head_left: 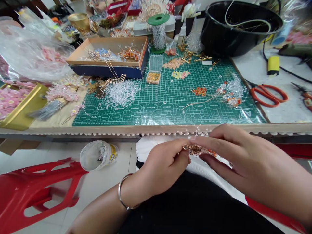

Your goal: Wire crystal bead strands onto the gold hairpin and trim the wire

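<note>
Just in front of the table edge, both hands are closed on a beaded hair ornament (195, 149), gold-coloured with orange and clear beads. My left hand (163, 165) pinches its left end between thumb and fingers. My right hand (239, 156) grips it from the right, thumb below and fingers above, covering much of it. Clear beads on thin wires stick up beyond the fingers. On the green cutting mat (151, 94) lie a heap of clear beads (123, 92), orange beads (200, 91) and a pile of clear and orange bead pieces (232, 92).
A cardboard box (109, 70) with finished ornaments stands behind the mat, beside a green spool (158, 32). Orange-handled scissors (266, 94) lie right, below a black basin (239, 29). A red stool (41, 188) and a white bucket (94, 156) stand on the floor at left.
</note>
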Available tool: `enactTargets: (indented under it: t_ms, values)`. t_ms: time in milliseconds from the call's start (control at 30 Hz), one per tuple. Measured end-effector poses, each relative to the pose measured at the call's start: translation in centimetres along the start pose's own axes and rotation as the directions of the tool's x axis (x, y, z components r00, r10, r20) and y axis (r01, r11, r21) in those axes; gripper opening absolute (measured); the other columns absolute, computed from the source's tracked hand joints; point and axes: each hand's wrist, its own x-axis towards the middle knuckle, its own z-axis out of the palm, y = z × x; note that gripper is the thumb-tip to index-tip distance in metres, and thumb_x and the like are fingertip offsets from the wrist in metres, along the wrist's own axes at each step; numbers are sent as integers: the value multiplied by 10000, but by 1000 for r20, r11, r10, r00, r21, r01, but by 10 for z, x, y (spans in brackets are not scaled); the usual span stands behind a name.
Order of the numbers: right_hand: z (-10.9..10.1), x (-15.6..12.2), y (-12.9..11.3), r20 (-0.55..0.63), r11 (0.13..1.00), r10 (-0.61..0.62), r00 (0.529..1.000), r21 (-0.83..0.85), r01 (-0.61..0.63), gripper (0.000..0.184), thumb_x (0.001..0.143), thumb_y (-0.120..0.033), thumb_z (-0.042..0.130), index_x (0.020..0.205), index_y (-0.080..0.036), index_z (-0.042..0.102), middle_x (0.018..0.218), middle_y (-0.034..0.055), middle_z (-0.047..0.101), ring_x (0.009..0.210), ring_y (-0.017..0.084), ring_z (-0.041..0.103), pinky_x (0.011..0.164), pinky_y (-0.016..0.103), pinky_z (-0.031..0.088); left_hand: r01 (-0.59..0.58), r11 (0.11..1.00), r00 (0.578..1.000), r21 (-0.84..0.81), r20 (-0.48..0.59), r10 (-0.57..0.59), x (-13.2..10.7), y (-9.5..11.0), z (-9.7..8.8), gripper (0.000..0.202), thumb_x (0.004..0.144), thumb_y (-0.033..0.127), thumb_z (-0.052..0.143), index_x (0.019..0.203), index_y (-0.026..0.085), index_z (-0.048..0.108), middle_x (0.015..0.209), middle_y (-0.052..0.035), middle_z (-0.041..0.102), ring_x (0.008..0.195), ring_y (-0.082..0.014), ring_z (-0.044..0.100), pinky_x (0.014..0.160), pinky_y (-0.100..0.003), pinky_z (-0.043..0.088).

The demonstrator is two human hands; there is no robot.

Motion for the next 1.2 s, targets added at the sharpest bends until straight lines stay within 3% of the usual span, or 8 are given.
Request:
enactTargets:
  t_ms: [167,267,400,567,733,900,1067,1200]
  values:
    - [3,-11,7,165,993,34,986,105,-52,203,961,-307,471,1018,-267,662,1091,35,607,738,177,619,636,343,497,118,975,981,-186,172,-86,-2,-4,7,229,949,157,443,825,211,628,850,7,675,844,-140,632,812,-266,473]
    - [6,-14,7,325,926,107,940,312,-214,166,918,-247,519,913,-293,678,972,-13,639,793,165,619,705,316,495,256,912,944,-321,288,-163,-2,-8,11,175,945,196,461,883,206,625,844,-2,686,698,-114,589,678,-244,465]
    - [11,-14,7,468,787,196,862,450,-423,166,835,-150,556,794,-267,668,768,-42,626,710,133,584,643,264,447,497,707,842,-503,477,-252,0,-15,14,165,920,198,439,959,195,600,904,-38,724,573,-82,605,500,-190,382]
    - [18,-19,16,531,716,200,823,495,-493,178,806,-153,552,793,-280,676,741,-69,640,652,113,576,592,229,444,694,504,701,-514,643,-309,5,-22,10,153,905,274,524,973,201,639,916,-74,747,646,-149,708,497,-203,446]
    - [20,-21,17,614,682,187,767,481,-551,166,830,-200,566,828,-303,696,761,-75,666,664,117,608,594,221,465,648,612,730,-453,600,-328,13,-24,11,45,849,171,636,847,177,680,766,4,669,623,-72,603,544,-175,398]
    - [20,-23,9,643,652,283,712,416,-635,143,821,-218,576,795,-291,696,695,-71,645,595,107,574,535,215,426,683,563,709,-465,606,-360,17,-29,17,41,781,140,702,790,159,666,658,58,525,560,-44,409,499,-176,277]
    - [24,-25,11,670,624,334,663,370,-688,122,786,-227,585,759,-275,695,607,-70,602,526,99,523,458,194,368,655,561,730,-506,614,-298,16,-31,17,116,753,96,722,836,152,665,793,16,624,706,-78,543,623,-203,386]
    - [24,-23,14,775,593,254,579,347,-726,129,817,-264,576,834,-267,704,691,-45,647,600,115,567,514,201,404,711,510,684,-484,645,-341,17,-36,19,215,699,189,811,820,154,637,714,44,564,580,-51,451,501,-198,286]
